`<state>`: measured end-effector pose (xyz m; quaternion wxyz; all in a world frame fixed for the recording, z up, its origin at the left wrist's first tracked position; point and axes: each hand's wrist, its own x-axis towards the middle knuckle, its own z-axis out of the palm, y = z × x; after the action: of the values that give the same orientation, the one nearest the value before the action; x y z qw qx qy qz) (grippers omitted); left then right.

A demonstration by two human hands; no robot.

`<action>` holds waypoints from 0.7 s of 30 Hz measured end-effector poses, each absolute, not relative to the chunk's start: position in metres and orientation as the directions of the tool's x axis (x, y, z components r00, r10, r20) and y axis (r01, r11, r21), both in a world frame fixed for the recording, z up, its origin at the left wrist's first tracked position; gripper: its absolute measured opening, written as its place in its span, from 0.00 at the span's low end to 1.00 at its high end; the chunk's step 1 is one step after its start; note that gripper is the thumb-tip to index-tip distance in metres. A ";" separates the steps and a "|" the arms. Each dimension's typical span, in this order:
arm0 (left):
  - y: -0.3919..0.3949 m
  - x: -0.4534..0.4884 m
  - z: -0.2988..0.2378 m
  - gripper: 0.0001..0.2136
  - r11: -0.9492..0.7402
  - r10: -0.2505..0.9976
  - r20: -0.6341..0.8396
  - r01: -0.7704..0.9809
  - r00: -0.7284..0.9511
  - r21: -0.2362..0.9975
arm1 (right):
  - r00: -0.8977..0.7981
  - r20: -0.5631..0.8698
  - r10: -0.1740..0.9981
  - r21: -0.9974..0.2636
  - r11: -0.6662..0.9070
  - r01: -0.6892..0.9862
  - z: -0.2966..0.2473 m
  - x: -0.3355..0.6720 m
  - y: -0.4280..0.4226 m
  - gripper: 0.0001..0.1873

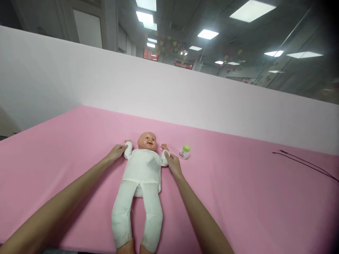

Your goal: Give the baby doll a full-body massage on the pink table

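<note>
A baby doll [143, 173] in a white bodysuit lies on its back on the pink table cover [238, 190], head pointing away from me. My left hand [116, 152] grips the doll's arm on the left side, fingers curled around the white sleeve. My right hand [173, 163] holds the doll's other arm near the shoulder, fingers closed on the sleeve. A small baby bottle [184, 151] with a green cap stands just right of my right hand, apart from it.
A white partition wall [169, 91] runs along the far edge of the table. Thin black cables [304, 163] lie on the cover at the far right. Ceiling lights show above the wall.
</note>
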<state>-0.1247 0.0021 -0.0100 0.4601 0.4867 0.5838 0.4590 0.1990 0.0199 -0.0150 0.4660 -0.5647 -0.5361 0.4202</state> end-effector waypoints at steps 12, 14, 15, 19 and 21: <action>-0.021 -0.154 -0.035 0.04 -0.224 0.952 0.192 0.111 0.240 0.968 | -0.321 0.086 0.943 -0.995 0.067 -0.068 -0.025 0.240 0.006 0.06; -0.024 -0.155 -0.035 0.03 -0.253 0.938 0.207 0.140 0.276 0.957 | -0.398 0.113 0.910 -0.993 0.119 -0.008 -0.028 0.243 0.006 0.04; -0.025 -0.155 -0.034 0.03 -0.259 0.940 0.215 0.142 0.265 0.955 | -0.418 0.120 0.900 -0.991 0.135 0.007 -0.028 0.242 0.006 0.03; -0.029 -0.146 -0.026 0.12 -0.212 0.975 0.198 0.159 0.096 0.964 | -0.314 0.157 0.936 -0.987 0.155 -0.033 -0.026 0.235 0.001 0.08; -0.027 -0.138 -0.023 0.15 -0.198 0.980 0.196 0.157 0.029 0.968 | -0.255 0.134 0.958 -0.991 0.125 -0.048 -0.024 0.229 0.000 0.13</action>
<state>-0.1382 -0.0269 -0.0228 0.4099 0.5888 0.4828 0.5022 0.2289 -0.0004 -0.0243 0.4703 -0.3889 -0.5844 0.5348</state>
